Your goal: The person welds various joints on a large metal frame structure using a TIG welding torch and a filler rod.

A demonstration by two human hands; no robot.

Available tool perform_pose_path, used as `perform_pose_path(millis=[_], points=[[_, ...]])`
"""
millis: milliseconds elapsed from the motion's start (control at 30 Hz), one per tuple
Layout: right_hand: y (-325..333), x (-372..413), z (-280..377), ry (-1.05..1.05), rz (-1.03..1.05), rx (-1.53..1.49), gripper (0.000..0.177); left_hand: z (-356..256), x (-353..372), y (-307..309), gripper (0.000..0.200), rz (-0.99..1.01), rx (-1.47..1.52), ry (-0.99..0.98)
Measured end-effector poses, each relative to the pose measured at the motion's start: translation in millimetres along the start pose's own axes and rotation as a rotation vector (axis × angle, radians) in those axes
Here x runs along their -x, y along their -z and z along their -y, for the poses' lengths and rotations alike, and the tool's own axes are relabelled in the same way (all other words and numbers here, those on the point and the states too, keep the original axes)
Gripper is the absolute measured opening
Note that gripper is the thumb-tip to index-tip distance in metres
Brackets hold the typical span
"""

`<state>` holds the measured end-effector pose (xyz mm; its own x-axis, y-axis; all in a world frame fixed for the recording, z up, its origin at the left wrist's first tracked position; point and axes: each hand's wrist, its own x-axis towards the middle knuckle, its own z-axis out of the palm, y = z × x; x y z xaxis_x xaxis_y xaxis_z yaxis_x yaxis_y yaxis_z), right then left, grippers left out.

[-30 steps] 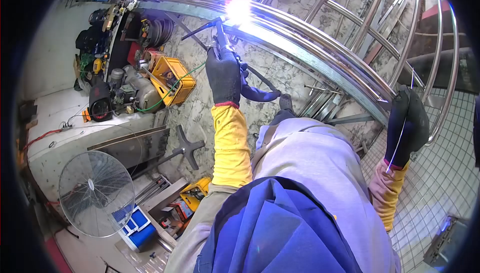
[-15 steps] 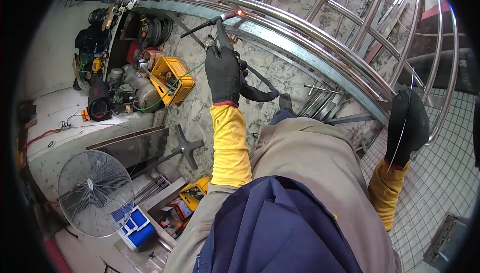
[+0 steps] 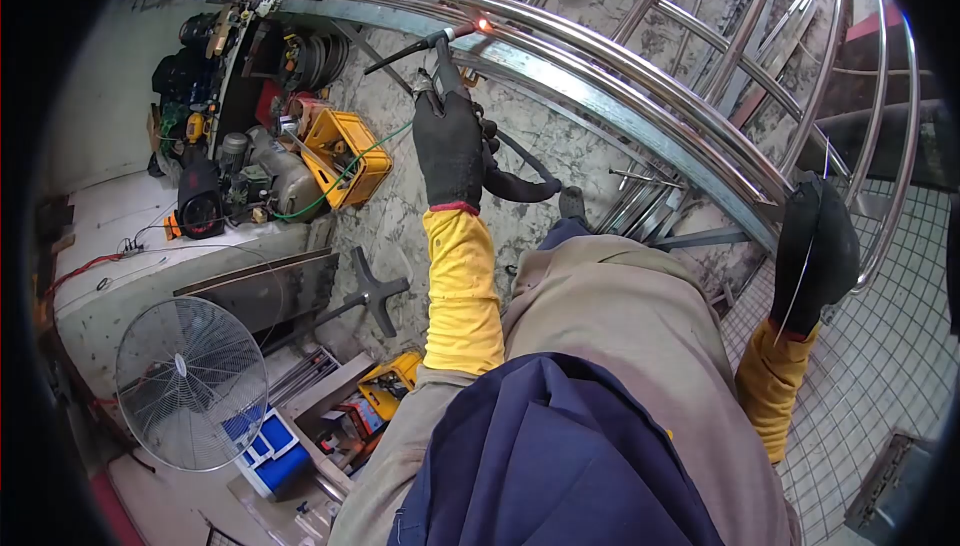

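Floor fan [image 3: 190, 386] stands at the near left. Further back there's a yellow crate [image 3: 350, 156] with a green hose trailing across it, next to some dark machinery that I can't make out properly. Moving right, the left hand [image 3: 450, 151], in a black glove with a yellow sleeve, is wrapped tight around the handle of a welding torch [image 3: 437, 56]. The torch tip is right up against the curved steel railing [image 3: 640, 76], where a small orange glow [image 3: 483, 25] shows on the top rail, far from the body. A dark hose runs down from the torch behind that hand. The railing sweeps across to the right. The right hand [image 3: 815, 251], gloved too, is closed on the rail's lower end and pinches a thin filler wire [image 3: 797, 276] that sticks out above and below the glove, well apart from the glowing spot. Tiled floor [image 3: 880, 366] shows at the far right, below that hand.
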<state>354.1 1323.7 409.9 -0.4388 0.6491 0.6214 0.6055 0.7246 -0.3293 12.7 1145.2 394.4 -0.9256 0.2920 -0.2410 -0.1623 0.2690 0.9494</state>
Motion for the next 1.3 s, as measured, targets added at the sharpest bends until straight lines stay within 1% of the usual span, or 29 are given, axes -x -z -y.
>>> perform_pose_path(millis=[67, 133, 233, 300, 367, 433, 500, 533, 567, 600, 633, 733, 833, 933, 967, 1067, 1167, 1267, 1300], points=[[0, 1, -2, 0.006, -0.005, 0.015, 0.013, 0, 0, 0, 0.022, -0.006, 0.023, 0.019], [-1, 1, -4, 0.056, -0.014, 0.002, 0.014, 3, -2, 2, 0.021, 0.0, 0.036, 0.024], [0, 0, -1, 0.036, -0.018, -0.023, 0.012, 7, -6, 3, 0.018, 0.018, 0.05, 0.017], [-5, 8, -4, -0.162, -0.001, -0.184, 0.017, 11, -7, 3, 0.013, 0.05, 0.051, -0.032], [-3, 5, -3, -0.135, -0.018, -0.173, 0.015, 14, -9, 5, 0.014, 0.06, 0.05, -0.009], [0, 4, -2, -0.121, 0.027, -0.075, 0.015, 13, -8, 4, 0.014, 0.049, 0.04, -0.02], [-3, 5, -3, -0.102, 0.014, -0.071, 0.015, 11, -6, 3, 0.015, 0.038, 0.032, -0.031], [-3, 3, -2, -0.085, 0.001, -0.065, 0.015, 8, -4, 2, 0.016, 0.026, 0.045, -0.006], [1, 1, 1, 0.012, -0.003, -0.006, 0.014, 7, -3, 2, 0.018, 0.014, 0.058, 0.018], [1, -1, 1, 0.026, -0.004, -0.016, 0.014, 7, -3, 5, 0.024, 0.03, 0.007, 0.014], [1, -2, 1, 0.038, -0.005, -0.025, 0.013, 7, -2, 5, 0.024, 0.03, 0.007, 0.013], [1, -1, 2, 0.006, 0.011, 0.012, 0.014, 6, -3, 3, 0.026, 0.028, 0.012, 0.023], [-1, 0, 0, 0.012, -0.013, -0.001, 0.014, 5, -3, 2, 0.022, 0.001, 0.025, 0.032], [1, 0, 1, -0.016, 0.013, -0.017, 0.014, 10, -5, 3, 0.018, 0.038, 0.079, 0.015], [-3, 6, -2, -0.136, 0.006, -0.173, 0.015, 15, -8, 5, 0.017, 0.065, 0.099, -0.007], [-3, 7, -5, -0.09, -0.001, -0.103, 0.016, 12, -6, 4, 0.015, 0.077, 0.102, 0.001], [-1, 5, -2, -0.101, 0.023, -0.089, 0.016, 14, -8, 5, 0.014, 0.08, 0.064, -0.014], [-1, 4, 1, -0.156, 0.013, -0.15, 0.015, 12, -6, 5, 0.014, 0.071, 0.048, -0.016], [1, 1, 2, -0.085, 0.02, -0.078, 0.014, 10, -5, 4, 0.014, 0.069, 0.063, -0.002]])
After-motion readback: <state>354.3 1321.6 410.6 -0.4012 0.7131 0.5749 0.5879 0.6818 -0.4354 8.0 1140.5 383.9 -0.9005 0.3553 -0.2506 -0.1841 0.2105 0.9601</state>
